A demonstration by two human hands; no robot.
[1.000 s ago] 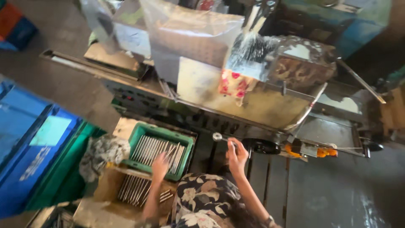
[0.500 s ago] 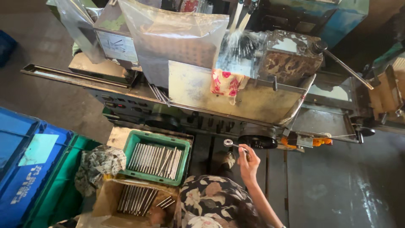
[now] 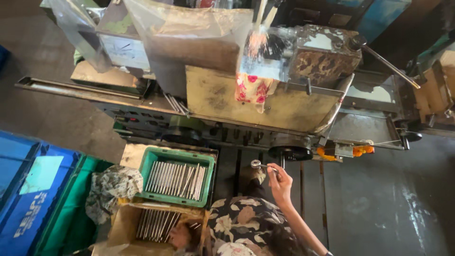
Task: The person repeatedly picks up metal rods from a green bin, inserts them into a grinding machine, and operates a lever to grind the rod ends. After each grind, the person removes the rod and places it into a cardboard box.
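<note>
From the head camera, the right hand [image 3: 280, 184] pinched a small metal handle [image 3: 262, 166] below the machine [image 3: 265, 104], while the left hand [image 3: 180, 235] reached among thin steel rods [image 3: 156, 223] in the cardboard box [image 3: 124, 226], its grip unclear; they looked stiff, slippery, best grasped mid-length.

Colours at a grimy workshop machine, seen from above

A green tray [image 3: 177, 157] holds silvery grey rods [image 3: 176, 178]; below it a tan cardboard box [image 3: 124, 226] holds more. Blue crates [image 3: 28, 187] stand beside a darker green one [image 3: 66, 223], draped with a pale floral-print rag [image 3: 113, 188]. The person's clothing [image 3: 241, 226] is black with cream and rust flowers. The machine [image 3: 265, 102] is dull yellow-brown and rust-stained, hung with a white cloth with red-pink flowers [image 3: 255, 88]. Orange marigolds [image 3: 361, 150] sit at its edge
</note>
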